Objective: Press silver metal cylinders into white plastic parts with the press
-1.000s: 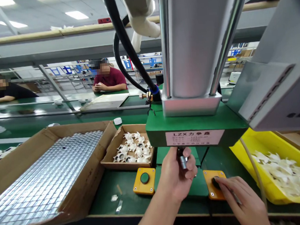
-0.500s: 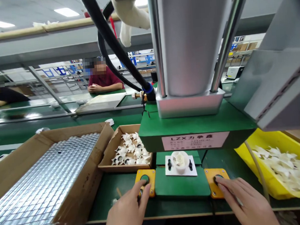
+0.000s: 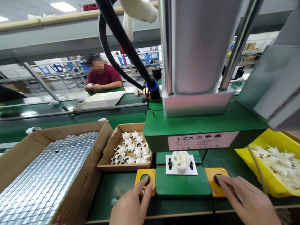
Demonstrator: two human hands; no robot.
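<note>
My left hand [image 3: 129, 210] reaches to the left yellow button box [image 3: 152, 184], its index fingertip on the dark round button [image 3: 144, 178]. The thumb stands apart, and nothing shows between the two. At the right yellow button box [image 3: 223, 191], my right hand [image 3: 251, 198] has its fingertips on the black button. Its fingers are closed round a slim grey piece [image 3: 236, 194], mostly hidden. Between the boxes, a white bladed part sits in a round white holder [image 3: 181, 167] on a white plate [image 3: 169, 172]. The green press head [image 3: 156, 131] hangs above it.
At left stands a carton [image 3: 75, 186] of metal cylinders in rows. Behind my left hand, a smaller carton [image 3: 125, 167] holds white bladed parts. More lie in a yellow bin [image 3: 269, 189] at right. A person [image 3: 105, 76] in dark red sits across the bench.
The view has shifted slightly, so the press appears a little farther right. Both hands stay at the buttons. The person opposite has raised a white item in their hands.
</note>
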